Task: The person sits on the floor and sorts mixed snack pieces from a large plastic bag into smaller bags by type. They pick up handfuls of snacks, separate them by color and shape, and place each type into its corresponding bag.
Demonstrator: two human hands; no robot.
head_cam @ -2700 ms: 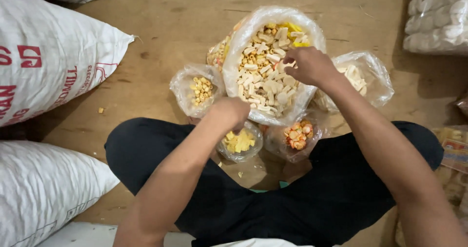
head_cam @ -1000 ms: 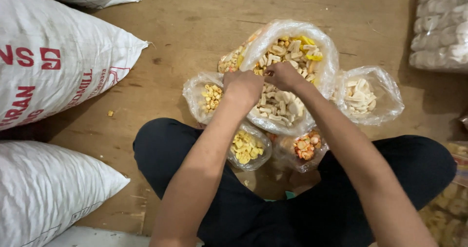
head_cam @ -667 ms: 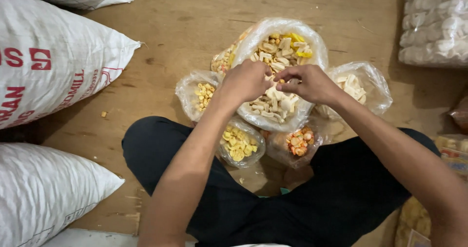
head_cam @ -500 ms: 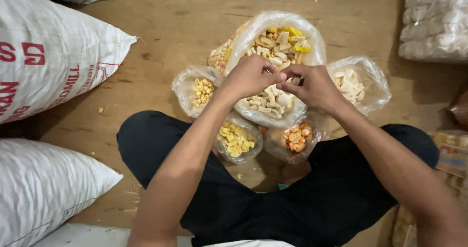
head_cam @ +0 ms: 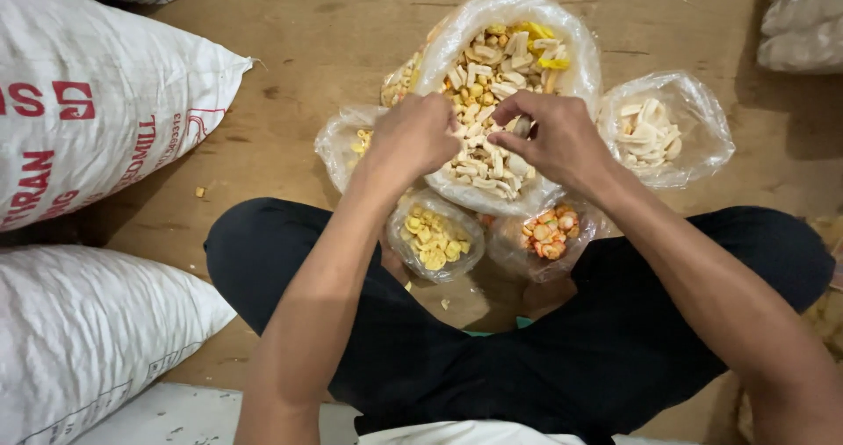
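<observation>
Both hands are over the big clear bag of mixed crackers (head_cam: 505, 32); left hand (head_cam: 413, 136) curled into a loose fist above the pieces, whether it holds any I cannot tell; right hand (head_cam: 553, 137) pinching pale sticks between thumb and fingers; just below them sit a small bag of yellow chips (head_cam: 432, 238) and one of orange pieces (head_cam: 546, 234); right of the right hand, a bag of white crackers (head_cam: 654, 129).

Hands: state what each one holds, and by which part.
Both hands, left and right, are over the big snack bag. Right fingertips seem to pinch a small piece; the left's hold cannot be told.
</observation>
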